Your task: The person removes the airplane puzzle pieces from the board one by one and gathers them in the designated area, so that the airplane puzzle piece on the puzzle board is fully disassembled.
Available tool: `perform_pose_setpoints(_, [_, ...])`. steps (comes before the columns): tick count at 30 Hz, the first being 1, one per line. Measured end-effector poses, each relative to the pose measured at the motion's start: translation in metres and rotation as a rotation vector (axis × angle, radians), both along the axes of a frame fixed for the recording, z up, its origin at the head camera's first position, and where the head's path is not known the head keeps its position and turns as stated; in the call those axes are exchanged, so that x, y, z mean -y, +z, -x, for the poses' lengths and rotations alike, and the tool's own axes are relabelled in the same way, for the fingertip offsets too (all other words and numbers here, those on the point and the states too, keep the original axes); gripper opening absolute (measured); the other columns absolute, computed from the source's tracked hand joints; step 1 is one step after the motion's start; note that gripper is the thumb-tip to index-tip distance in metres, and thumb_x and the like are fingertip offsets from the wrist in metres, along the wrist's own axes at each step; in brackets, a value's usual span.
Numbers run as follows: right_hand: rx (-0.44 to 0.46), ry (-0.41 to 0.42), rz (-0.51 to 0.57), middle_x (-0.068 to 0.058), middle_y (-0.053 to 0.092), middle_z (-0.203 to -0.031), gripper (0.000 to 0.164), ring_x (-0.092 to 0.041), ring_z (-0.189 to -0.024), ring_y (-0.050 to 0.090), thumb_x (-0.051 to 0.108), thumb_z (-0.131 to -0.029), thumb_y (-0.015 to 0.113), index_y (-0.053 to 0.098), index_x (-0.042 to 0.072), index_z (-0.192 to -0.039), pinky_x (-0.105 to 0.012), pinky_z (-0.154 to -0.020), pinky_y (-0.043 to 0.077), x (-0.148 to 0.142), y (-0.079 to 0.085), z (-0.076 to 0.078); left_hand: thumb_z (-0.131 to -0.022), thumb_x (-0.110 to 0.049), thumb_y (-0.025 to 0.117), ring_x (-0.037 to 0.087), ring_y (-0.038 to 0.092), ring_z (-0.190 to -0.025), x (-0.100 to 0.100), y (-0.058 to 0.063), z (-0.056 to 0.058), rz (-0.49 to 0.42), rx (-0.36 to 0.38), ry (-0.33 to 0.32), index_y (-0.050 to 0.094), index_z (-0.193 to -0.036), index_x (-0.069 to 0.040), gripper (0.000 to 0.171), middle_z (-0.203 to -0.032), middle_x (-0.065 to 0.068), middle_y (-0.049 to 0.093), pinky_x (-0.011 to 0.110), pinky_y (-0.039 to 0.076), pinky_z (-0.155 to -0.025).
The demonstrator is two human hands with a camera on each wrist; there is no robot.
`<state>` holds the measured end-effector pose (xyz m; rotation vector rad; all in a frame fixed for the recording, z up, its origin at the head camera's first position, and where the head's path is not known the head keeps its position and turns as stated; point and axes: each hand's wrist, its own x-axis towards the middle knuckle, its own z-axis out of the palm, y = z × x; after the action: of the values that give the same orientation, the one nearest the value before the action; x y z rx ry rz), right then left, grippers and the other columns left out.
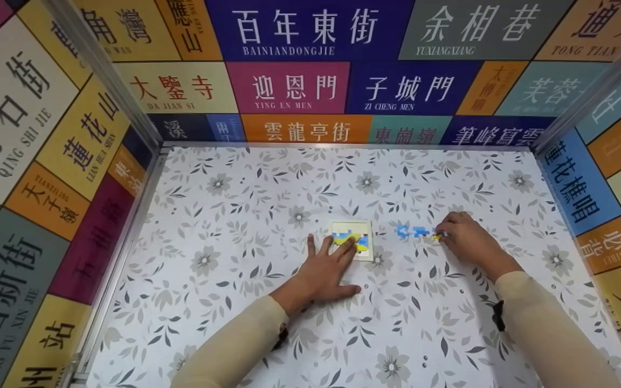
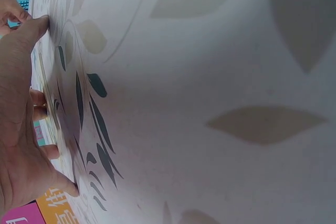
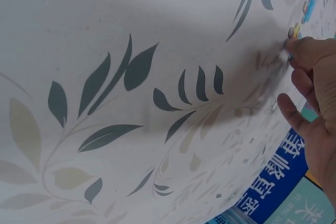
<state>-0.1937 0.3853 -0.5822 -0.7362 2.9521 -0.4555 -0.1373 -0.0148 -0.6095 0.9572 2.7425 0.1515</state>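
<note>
A small cream puzzle tray (image 1: 371, 242) lies on the table, with blue and yellow jigsaw pieces (image 1: 363, 242) covering its lower part. My left hand (image 1: 325, 272) spreads its fingers over the tray's left side and near edge, fingertips resting on it; the thumb points right, along the tablecloth. To the right, my right hand (image 1: 468, 240) pinches a small yellow and blue puzzle piece (image 1: 438, 236) low at the table, mostly hidden by the fingertips. Loose blue puzzle pieces (image 1: 403, 231) lie in a row between tray and right hand. In the right wrist view the yellow piece (image 3: 296, 29) shows beside the fingertips.
A white tablecloth (image 1: 267, 188) with grey leaves and flowers covers the table. Panels with coloured Chinese signs (image 1: 294, 89) rise at the back and both sides. A metal rail (image 1: 343, 145) runs along the back edge.
</note>
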Motion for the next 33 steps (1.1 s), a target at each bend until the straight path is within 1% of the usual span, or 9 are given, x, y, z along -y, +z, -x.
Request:
perform_pose_setpoints(4, [-0.015, 0.001, -0.011, -0.019, 0.067, -0.121, 0.017, -0.042, -0.115, 0.061, -0.001, -0.102, 0.073, 0.080, 0.001, -0.118, -0.061, -0.099, 0.056, 0.001, -0.001, -0.001, -0.102, -0.081, 0.046, 0.049, 0.024, -0.168, -0.001, -0.001, 0.000, -0.004, -0.003, -0.002, 0.021, -0.179, -0.021, 0.101, -0.189, -0.005, 0.012, 0.090, 0.017, -0.123])
perform_pose_setpoints(8, [-0.017, -0.011, -0.029, -0.019, 0.068, -0.123, 0.018, -0.043, -0.117, 0.061, -0.001, -0.102, 0.073, 0.080, 0.002, -0.119, -0.061, -0.101, 0.056, 0.002, -0.003, 0.000, -0.103, -0.081, 0.045, 0.050, 0.022, -0.169, -0.001, -0.001, 0.000, 0.011, -0.002, -0.004, 0.019, -0.179, -0.021, 0.101, -0.189, -0.004, 0.011, 0.090, 0.016, -0.123])
perform_pose_setpoints(14, [-0.019, -0.043, -0.026, -0.020, 0.067, -0.124, 0.018, -0.044, -0.120, 0.061, 0.000, -0.102, 0.074, 0.080, 0.001, -0.119, -0.061, -0.103, 0.055, 0.004, -0.004, 0.000, -0.103, -0.082, 0.043, 0.049, 0.021, -0.169, 0.000, 0.001, 0.000, 0.021, -0.003, -0.006, 0.018, -0.180, -0.021, 0.101, -0.189, -0.004, 0.010, 0.089, 0.015, -0.124])
perform_pose_setpoints(19, [0.020, -0.083, -0.015, -0.021, 0.066, -0.126, 0.018, -0.044, -0.123, 0.059, 0.001, -0.103, 0.072, 0.078, -0.001, -0.120, -0.062, -0.104, 0.055, 0.007, -0.003, -0.002, -0.104, -0.080, 0.044, 0.049, 0.020, -0.169, 0.000, 0.002, -0.001, 0.011, 0.009, -0.005, 0.017, -0.180, -0.021, 0.100, -0.189, -0.003, 0.010, 0.090, 0.014, -0.124])
perform_pose_setpoints(22, [0.029, -0.091, -0.007, -0.021, 0.065, -0.125, 0.018, -0.042, -0.120, 0.059, 0.001, -0.104, 0.071, 0.078, -0.002, -0.119, -0.061, -0.100, 0.056, 0.007, -0.003, -0.004, -0.104, -0.080, 0.044, 0.050, 0.018, -0.170, -0.001, 0.001, -0.001, 0.010, 0.023, -0.004, 0.017, -0.180, -0.020, 0.100, -0.189, -0.003, 0.009, 0.089, 0.012, -0.124])
perform_pose_setpoints(25, [0.011, -0.078, 0.009, -0.021, 0.065, -0.123, 0.015, -0.041, -0.115, 0.059, 0.003, -0.104, 0.071, 0.079, -0.001, -0.117, -0.059, -0.095, 0.057, 0.009, -0.002, -0.006, -0.105, -0.079, 0.043, 0.049, 0.016, -0.171, -0.002, 0.002, -0.001, 0.016, 0.039, -0.001, 0.016, -0.180, -0.020, 0.100, -0.189, -0.003, 0.008, 0.089, 0.011, -0.125])
perform_pose_setpoints(27, [-0.015, -0.067, 0.023, -0.021, 0.065, -0.122, 0.014, -0.042, -0.112, 0.059, 0.004, -0.104, 0.072, 0.080, 0.000, -0.114, -0.059, -0.093, 0.056, 0.011, -0.001, -0.006, -0.105, -0.080, 0.042, 0.049, 0.016, -0.171, -0.003, 0.002, -0.002, 0.031, 0.033, -0.001, 0.015, -0.180, -0.019, 0.100, -0.189, -0.003, 0.007, 0.088, 0.013, -0.125])
perform_pose_setpoints(30, [-0.050, -0.052, 0.057, -0.022, 0.065, -0.122, 0.013, -0.043, -0.111, 0.060, 0.004, -0.104, 0.072, 0.080, 0.000, -0.114, -0.061, -0.095, 0.055, 0.017, 0.001, -0.004, -0.105, -0.080, 0.040, 0.048, 0.017, -0.171, -0.003, 0.003, -0.003, 0.058, 0.017, -0.004, 0.014, -0.180, -0.018, 0.100, -0.189, -0.002, 0.008, 0.087, 0.016, -0.126])
perform_pose_setpoints(33, [-0.073, -0.037, 0.098, -0.021, 0.066, -0.122, 0.013, -0.042, -0.111, 0.060, 0.003, -0.103, 0.074, 0.080, -0.001, -0.113, -0.061, -0.095, 0.054, 0.026, 0.004, -0.001, -0.105, -0.081, 0.038, 0.047, 0.018, -0.171, -0.003, 0.003, -0.005, 0.082, 0.003, -0.002, 0.015, -0.180, -0.018, 0.100, -0.189, -0.001, 0.012, 0.086, 0.018, -0.126])
